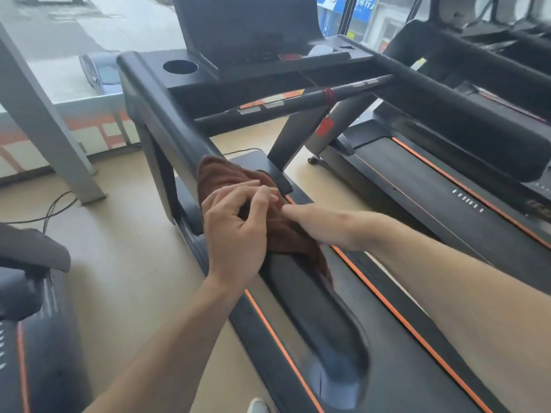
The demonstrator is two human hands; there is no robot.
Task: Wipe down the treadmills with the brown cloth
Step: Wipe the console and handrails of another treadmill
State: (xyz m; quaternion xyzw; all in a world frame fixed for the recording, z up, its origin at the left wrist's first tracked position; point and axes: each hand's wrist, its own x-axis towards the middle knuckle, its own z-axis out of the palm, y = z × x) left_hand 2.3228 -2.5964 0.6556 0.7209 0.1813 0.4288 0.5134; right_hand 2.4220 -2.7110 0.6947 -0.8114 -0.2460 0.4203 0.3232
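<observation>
A brown cloth (220,174) is draped over the left handrail (313,308) of the black treadmill in front of me. My left hand (235,234) sits on the cloth from the near side, its curled fingers pinching a fold. From the right, my right hand (328,228) reaches onto the cloth and the rail. Its thumb lies straight on top, and its fingers are hidden behind the cloth and my left hand. The treadmill's belt deck (402,368) with orange stripes runs below the rail.
The console (238,25) and cup holder (180,67) lie ahead, with a crossbar carrying a red tag (325,128). A second treadmill (432,174) stands to the right, another machine (38,323) to the left. A grey pillar (44,129) and a cable (56,207) are on the floor at left.
</observation>
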